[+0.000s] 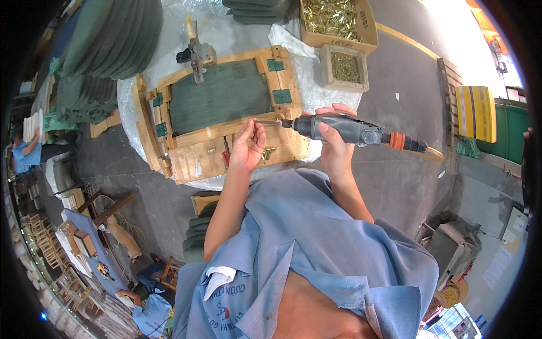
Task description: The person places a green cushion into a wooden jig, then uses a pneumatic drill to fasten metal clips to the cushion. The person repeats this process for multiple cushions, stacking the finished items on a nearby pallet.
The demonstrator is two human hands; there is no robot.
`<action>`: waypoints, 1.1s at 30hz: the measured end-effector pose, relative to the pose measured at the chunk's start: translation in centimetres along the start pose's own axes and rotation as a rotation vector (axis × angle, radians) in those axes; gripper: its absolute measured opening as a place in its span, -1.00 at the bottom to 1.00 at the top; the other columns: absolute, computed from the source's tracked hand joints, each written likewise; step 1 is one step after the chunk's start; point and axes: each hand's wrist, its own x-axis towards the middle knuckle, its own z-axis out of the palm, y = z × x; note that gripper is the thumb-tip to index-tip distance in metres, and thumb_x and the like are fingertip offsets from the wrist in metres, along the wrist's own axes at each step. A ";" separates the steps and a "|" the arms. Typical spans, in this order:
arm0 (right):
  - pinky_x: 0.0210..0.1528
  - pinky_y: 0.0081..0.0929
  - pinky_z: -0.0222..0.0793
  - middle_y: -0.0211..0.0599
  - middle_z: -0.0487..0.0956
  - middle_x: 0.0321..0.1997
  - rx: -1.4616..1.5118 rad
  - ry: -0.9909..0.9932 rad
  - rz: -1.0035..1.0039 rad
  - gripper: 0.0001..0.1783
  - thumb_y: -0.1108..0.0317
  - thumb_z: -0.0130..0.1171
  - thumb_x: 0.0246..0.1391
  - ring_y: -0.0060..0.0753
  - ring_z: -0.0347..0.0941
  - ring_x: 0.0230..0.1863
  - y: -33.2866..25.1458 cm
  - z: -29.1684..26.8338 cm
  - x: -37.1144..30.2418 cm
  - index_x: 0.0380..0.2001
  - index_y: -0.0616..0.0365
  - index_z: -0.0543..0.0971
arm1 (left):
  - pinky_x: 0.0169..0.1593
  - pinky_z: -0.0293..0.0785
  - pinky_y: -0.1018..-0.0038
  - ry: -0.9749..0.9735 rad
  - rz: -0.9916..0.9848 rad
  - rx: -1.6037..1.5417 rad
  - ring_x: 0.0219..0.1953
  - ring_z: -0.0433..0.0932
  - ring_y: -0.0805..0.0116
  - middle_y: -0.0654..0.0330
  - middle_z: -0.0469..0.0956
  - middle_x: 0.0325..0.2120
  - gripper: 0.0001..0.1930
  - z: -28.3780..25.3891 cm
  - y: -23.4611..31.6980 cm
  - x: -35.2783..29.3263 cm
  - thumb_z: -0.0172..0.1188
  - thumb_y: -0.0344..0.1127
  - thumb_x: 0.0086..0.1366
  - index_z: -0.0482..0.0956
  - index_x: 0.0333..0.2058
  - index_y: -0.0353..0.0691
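The right hand (pixel 333 148) is wrapped fully around the grey body of a pneumatic screwdriver (pixel 350 131), which lies nearly level above the near right corner of the wooden chair frame (pixel 226 150); its long axis runs left to right, bit pointing left and orange hose fitting trailing right. The left hand (pixel 247 148) is half curled, thumb and fingertips pinched at the bit's tip, though what they pinch is too small to tell. The frame rests on a plastic-wrapped worktop (pixel 169 51), with a clamp (pixel 196 53) on its far edge and two boxes of screws (pixel 339 34) at the far right corner.
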 end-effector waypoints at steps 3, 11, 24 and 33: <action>0.29 -0.03 0.55 -0.11 0.63 0.05 0.044 -0.001 -0.019 -0.35 0.56 0.38 0.15 0.08 0.68 0.13 0.3 -0.1 0.9 0.25 0.18 0.33 | 0.03 0.78 0.50 0.037 -0.022 -0.145 -0.07 0.68 0.44 0.23 0.66 -0.17 -0.85 1.0 -0.4 0.2 0.28 -0.33 0.53 0.65 -0.04 -0.26; 0.30 0.04 0.55 -0.09 0.62 0.04 0.008 -0.012 0.011 -0.35 0.57 0.36 0.13 0.11 0.67 0.13 0.7 0.2 3.4 0.25 0.19 0.32 | -0.12 0.79 0.53 0.193 0.060 -0.064 -0.25 0.73 0.47 0.25 0.72 -0.32 -0.90 3.4 -0.4 1.3 0.33 -0.27 0.51 0.68 -0.18 -0.14; 0.20 -0.13 0.61 -0.10 0.65 0.03 -0.180 -0.056 -0.005 -0.36 0.60 0.45 0.07 -0.16 0.68 0.06 2.6 0.3 8.4 0.19 0.18 0.40 | -0.38 0.66 0.59 0.218 -0.086 0.381 -0.43 0.68 0.50 0.22 0.72 -0.38 -0.65 4.9 1.0 4.0 0.36 0.00 0.48 0.71 -0.13 -0.21; 0.09 -0.36 0.60 -0.16 0.69 -0.06 -0.536 -0.030 -0.186 -0.42 0.51 0.56 0.00 -0.37 0.66 -0.03 7.5 1.1 13.9 0.09 0.19 0.52 | -0.50 0.60 0.51 0.338 0.076 0.913 -0.53 0.68 0.44 0.19 0.67 -0.51 -0.62 0.5 6.9 10.6 0.41 0.00 0.42 0.71 -0.31 -0.27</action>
